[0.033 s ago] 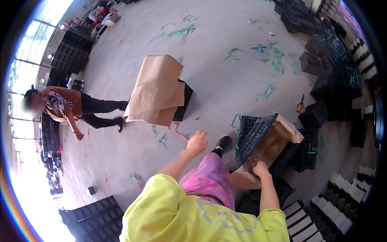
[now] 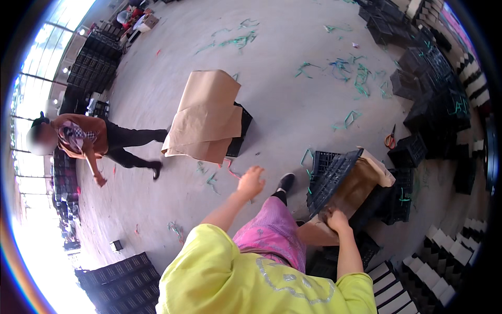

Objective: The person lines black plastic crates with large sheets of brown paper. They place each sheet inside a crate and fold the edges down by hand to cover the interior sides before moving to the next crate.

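My right hand [image 2: 337, 220] is closed at the lower edge of a tilted black plastic crate [image 2: 334, 175], with its fingers around the brown paper [image 2: 360, 183] that lines it. The paper also hangs out below that hand; part of the grip is hidden. My left hand [image 2: 251, 182] is in the air above the floor, holding nothing, fingers loosely curled and apart. Beyond it, a large sheet of brown paper [image 2: 204, 118] drapes over another black crate [image 2: 241, 131].
A co-worker [image 2: 83, 136] stands at the left beside the draped crate. Green strap scraps [image 2: 361, 78] litter the floor. Orange-handled scissors [image 2: 390, 139] lie near a small black crate [image 2: 408, 150]. Stacked black crates [image 2: 94, 63] line the far left; more crates [image 2: 434, 104] pile up at right.
My left hand has shifted slightly left and toward me. My foot in its dark shoe shows a little further left. The co-worker's lowered hand has moved slightly. My right hand keeps its grip.
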`<state>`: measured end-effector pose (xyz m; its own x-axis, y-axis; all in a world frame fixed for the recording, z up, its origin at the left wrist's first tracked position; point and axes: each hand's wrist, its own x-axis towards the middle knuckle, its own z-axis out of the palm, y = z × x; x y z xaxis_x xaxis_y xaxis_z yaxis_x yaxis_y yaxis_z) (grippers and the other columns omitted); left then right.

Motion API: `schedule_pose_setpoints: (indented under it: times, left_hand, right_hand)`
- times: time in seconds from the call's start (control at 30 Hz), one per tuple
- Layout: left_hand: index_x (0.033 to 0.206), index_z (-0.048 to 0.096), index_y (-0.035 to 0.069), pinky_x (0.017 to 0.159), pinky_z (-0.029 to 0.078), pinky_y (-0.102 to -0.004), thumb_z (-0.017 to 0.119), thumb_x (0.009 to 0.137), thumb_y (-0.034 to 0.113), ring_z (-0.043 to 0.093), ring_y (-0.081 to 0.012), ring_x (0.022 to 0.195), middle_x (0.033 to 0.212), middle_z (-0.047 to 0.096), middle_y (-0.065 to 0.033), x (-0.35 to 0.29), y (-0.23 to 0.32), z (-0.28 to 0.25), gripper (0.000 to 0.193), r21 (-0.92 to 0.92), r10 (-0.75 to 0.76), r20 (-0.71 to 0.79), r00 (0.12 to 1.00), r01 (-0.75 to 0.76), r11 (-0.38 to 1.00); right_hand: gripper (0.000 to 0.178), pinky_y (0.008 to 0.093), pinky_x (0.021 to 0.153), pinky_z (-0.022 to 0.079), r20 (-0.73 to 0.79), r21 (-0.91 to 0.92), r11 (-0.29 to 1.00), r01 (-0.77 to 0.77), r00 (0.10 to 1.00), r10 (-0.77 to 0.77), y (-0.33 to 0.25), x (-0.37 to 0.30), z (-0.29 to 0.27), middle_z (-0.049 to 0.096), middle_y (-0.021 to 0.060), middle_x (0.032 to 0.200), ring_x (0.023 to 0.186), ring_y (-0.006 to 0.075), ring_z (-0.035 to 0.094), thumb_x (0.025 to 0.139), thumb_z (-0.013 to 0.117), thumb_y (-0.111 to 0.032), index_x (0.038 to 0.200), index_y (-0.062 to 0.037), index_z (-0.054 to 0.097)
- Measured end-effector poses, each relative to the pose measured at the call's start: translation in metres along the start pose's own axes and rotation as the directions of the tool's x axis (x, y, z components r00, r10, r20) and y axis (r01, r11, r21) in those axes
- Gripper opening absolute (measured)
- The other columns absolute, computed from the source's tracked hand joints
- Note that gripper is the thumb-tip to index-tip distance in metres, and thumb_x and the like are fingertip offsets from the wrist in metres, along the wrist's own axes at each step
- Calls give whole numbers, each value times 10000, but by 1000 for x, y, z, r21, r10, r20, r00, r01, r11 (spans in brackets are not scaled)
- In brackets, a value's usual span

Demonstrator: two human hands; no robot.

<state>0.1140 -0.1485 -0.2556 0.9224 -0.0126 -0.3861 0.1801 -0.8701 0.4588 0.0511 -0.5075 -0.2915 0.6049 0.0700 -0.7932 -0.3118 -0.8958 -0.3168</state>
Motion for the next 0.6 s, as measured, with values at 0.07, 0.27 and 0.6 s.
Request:
schedule_pose_setpoints:
  times: [0.07, 0.27, 0.6]
  left_hand:
    - [1161, 510, 92, 927, 415, -425, 625, 717, 166, 481, -334, 1114, 1267, 431, -153, 16, -39, -28, 464, 93, -27, -55, 998, 32, 995]
    - [1266, 400, 136, 992, 313, -463, 645, 714, 173, 336, -373, 1215, 1374, 292, -141, 67, -135, -102, 604, 498, -36, -330, 943, 207, 842]
    - [1031, 498, 92, 847, 373, -402, 600, 664, 127, 461, -285, 1045, 1128, 471, -107, 93, -262, -140, 382, 498, 214, 62, 975, -216, 840]
  right_hand:
    - [386, 424, 935, 387, 123, 11, 999, -35, 992, 33, 3, 8, 14, 550, 253, 1116, 1063, 384, 515, 810, 520, -280, 1070, -7, 603]
    - [113, 405, 709, 455, -739, 45, 965, 259, 659, -142, -86, -38, -50, 582, 173, 828, 780, 358, 565, 778, 518, -30, 871, -1, 576]
    - [185, 414, 742, 456, -266, 109, 767, 632, 762, -590, -366, 129, -27, 592, 138, 898, 859, 333, 563, 769, 555, -84, 946, -34, 569]
